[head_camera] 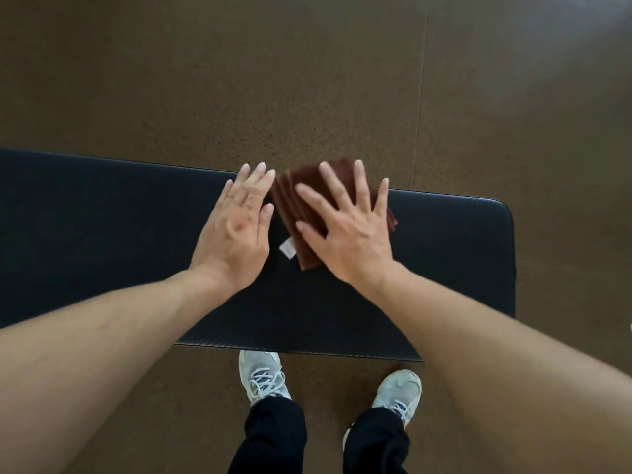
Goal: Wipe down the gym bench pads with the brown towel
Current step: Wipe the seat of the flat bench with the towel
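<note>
A folded brown towel (290, 196) with a small white tag lies on the black bench pad (102, 227), close to the pad's far edge. My right hand (345, 227) lies flat on top of the towel with fingers spread wide, covering much of it. My left hand (236, 227) is flat over the pad just left of the towel, fingers extended and close together, its fingertips near the towel's left edge. Neither hand grips anything.
The pad runs left out of view and ends in a rounded edge at the right (509, 261). Brown speckled floor (307, 80) surrounds it. My two feet in white sneakers (263, 378) stand just in front of the pad's near edge.
</note>
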A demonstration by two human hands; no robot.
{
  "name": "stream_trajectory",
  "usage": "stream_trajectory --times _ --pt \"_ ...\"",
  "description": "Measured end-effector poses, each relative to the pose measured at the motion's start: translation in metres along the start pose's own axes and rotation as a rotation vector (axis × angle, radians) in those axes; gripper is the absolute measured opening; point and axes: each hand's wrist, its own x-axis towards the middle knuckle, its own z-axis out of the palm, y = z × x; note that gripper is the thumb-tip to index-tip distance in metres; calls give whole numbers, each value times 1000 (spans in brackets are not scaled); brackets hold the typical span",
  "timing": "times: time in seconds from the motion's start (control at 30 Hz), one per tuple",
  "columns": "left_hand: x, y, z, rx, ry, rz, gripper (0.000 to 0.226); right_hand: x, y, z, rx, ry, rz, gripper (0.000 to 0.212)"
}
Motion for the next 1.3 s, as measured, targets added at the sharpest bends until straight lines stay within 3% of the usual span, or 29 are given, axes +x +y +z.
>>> stream_trajectory --times 0.1,0.27,0.43,0.53,0.63,0.73,0.9,1.13,1.3 --pt "2 7 1 113 -72 63 53 19 5 -10 84 -57 169 58" --pt "0 35 16 230 -253 212 55 -8 48 -21 71 -12 156 54" --pt "-8 83 46 247 -362 152 68 -61 134 -32 91 68 333 53" --pt "-27 111 66 307 -450 144 71 -98 152 -28 154 151 369 52" --pt "-41 133 84 341 -474 23 74 -140 153 -14 200 216 406 52" --pt "-37 142 87 395 -482 -11 68 -198 145 5 197 222 382 52" --pt "-30 139 77 442 -505 34 59 -270 116 30 116 105 150 55" --pt "-41 128 90 198 -329 16 56 -258 79 38 17 83 142 62" --pt "-55 106 62 -328 -387 -160 53 -218 27 43 -23 39 1 63"
